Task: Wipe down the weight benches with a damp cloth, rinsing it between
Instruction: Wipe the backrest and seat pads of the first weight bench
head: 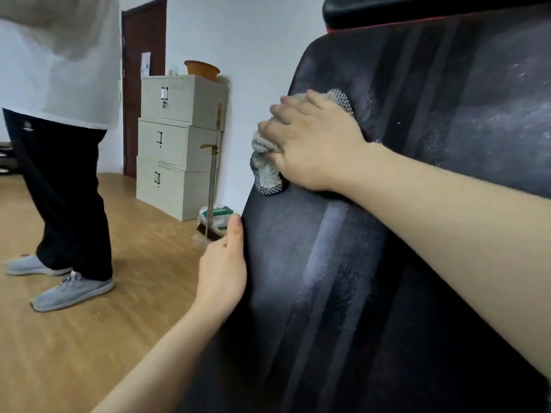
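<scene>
Head view: I see my right hand (313,144) holding the bunched grey cloth (266,174) against the black bench (417,263), while my left hand (222,272) grips its edge.

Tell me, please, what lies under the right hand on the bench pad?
A bunched grey cloth lies under the right hand, pressed against the black bench pad; its ends show above and below. The cloth's middle and the pad beneath are covered.

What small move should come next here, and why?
Probably sweep the cloth rightward across the bench pad: the right hand holds it at the pad's left edge, pale dust covers the right side, and the left hand grips the edge.
</scene>
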